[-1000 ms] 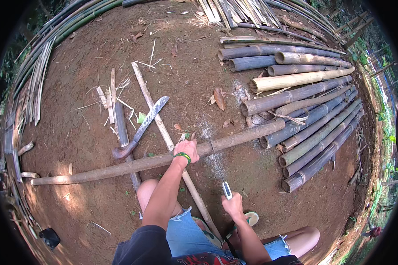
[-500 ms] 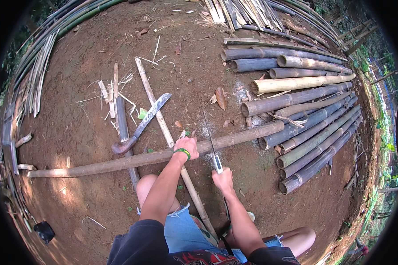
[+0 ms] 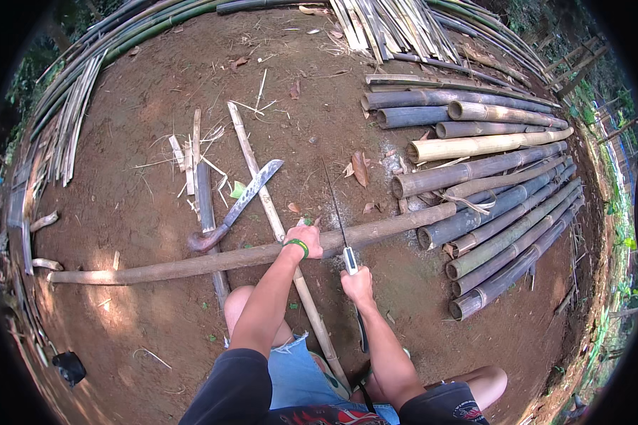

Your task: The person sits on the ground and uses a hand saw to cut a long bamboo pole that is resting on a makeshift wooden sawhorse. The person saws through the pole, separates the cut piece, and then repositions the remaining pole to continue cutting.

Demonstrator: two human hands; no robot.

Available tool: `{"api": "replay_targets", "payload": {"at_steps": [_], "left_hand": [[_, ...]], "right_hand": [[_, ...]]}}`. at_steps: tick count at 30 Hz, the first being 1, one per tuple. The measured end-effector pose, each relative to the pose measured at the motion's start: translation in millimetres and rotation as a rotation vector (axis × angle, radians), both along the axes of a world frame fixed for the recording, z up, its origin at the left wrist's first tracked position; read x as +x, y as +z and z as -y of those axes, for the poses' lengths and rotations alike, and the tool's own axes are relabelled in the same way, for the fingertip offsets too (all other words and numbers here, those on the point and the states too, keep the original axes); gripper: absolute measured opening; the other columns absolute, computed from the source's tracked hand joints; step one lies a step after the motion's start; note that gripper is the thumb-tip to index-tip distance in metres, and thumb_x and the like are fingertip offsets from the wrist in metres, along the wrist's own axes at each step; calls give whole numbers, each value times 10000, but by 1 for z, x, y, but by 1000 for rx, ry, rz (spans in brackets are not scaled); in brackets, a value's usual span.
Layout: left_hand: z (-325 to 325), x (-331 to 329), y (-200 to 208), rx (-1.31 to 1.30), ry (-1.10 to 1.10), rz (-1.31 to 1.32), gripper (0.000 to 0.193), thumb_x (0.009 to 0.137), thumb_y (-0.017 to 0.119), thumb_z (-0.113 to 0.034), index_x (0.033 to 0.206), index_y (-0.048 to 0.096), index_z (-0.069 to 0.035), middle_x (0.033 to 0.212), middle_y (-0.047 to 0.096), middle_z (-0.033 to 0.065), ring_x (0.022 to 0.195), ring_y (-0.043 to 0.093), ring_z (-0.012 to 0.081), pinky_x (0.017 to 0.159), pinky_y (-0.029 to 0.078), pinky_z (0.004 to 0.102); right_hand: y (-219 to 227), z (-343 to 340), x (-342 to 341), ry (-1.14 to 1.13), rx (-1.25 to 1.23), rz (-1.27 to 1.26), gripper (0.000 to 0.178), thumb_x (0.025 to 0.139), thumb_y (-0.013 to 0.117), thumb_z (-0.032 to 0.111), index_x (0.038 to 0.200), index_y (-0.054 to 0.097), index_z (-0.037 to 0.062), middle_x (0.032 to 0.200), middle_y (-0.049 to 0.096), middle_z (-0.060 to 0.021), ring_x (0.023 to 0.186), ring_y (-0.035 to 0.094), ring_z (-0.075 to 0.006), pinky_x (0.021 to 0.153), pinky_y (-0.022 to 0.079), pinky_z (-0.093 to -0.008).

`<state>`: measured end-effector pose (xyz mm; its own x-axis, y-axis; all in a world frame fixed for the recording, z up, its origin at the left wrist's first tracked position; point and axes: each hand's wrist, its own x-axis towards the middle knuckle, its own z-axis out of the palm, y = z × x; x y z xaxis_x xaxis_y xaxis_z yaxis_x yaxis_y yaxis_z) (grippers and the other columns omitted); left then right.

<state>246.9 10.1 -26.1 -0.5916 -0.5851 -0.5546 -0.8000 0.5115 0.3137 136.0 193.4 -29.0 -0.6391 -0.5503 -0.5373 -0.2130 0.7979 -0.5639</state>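
A long brown wooden pole [image 3: 156, 270] lies crosswise in front of me, over a pale thin pole [image 3: 306, 301] and a dark bamboo length [image 3: 220, 283]. My left hand [image 3: 305, 241], with a green wristband, is closed around the brown pole near where it crosses the pale one. To the right of that grip, my right hand [image 3: 357, 284] holds a handsaw [image 3: 349, 259] by its handle. Its thin dark blade points away from me and crosses the brown pole. Whether the teeth are sunk into the wood is too small to tell.
A machete [image 3: 249, 193] with a brown handle lies across the pale pole, left of my hands. Several bamboo poles [image 3: 485, 170] lie side by side at the right. Split strips [image 3: 397, 28] and green bamboo [image 3: 138, 35] lie at the far side. Pale sawdust [image 3: 337, 216] dusts the soil.
The saw and my right hand have moved slightly forward across the brown pole. My left hand keeps its place on the pole. The whole view has shifted a little.
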Motion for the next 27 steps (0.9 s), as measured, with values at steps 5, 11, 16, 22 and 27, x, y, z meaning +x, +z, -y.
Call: {"api": "replay_targets", "payload": {"at_steps": [5, 11, 16, 22, 27], "left_hand": [[-44, 6, -24, -619, 227, -265, 574, 680, 802, -185, 1173, 519, -111, 995, 727, 197, 914, 732, 379, 828, 581, 490], [-32, 5, -22, -313, 184, -167, 441, 733, 724, -114, 1138, 557, -65, 968, 732, 206, 896, 734, 394, 830, 586, 484], [-37, 12, -28, -254, 79, -152, 376, 774, 699, -148, 1128, 626, -42, 972, 739, 215, 949, 739, 381, 844, 600, 483], [-23, 4, -19, -172, 28, -94, 424, 772, 693, -173, 1168, 639, -34, 1027, 736, 215, 1035, 720, 373, 911, 589, 459], [-9, 4, -15, -64, -3, -65, 435, 746, 701, -187, 1153, 666, -37, 1101, 736, 217, 1080, 707, 371, 943, 574, 458]], "right_hand": [[2, 3, 1, 32, 0, -35, 270, 819, 688, 189, 925, 743, -53, 949, 714, -329, 973, 708, -474, 892, 549, -529], [12, 8, -5, 56, 13, -34, 321, 809, 717, 213, 945, 730, -77, 936, 719, -327, 971, 725, -441, 882, 554, -488], [4, -14, 3, 83, -11, -54, 293, 817, 721, 218, 931, 742, -50, 924, 720, -315, 950, 728, -440, 857, 554, -492], [-20, -15, -2, 51, -158, -29, 272, 826, 709, 214, 881, 725, -52, 875, 704, -316, 901, 711, -472, 822, 545, -527], [15, -14, -4, 93, -126, -36, 252, 837, 703, 197, 848, 706, -55, 818, 698, -301, 842, 721, -451, 779, 546, -506]]}}
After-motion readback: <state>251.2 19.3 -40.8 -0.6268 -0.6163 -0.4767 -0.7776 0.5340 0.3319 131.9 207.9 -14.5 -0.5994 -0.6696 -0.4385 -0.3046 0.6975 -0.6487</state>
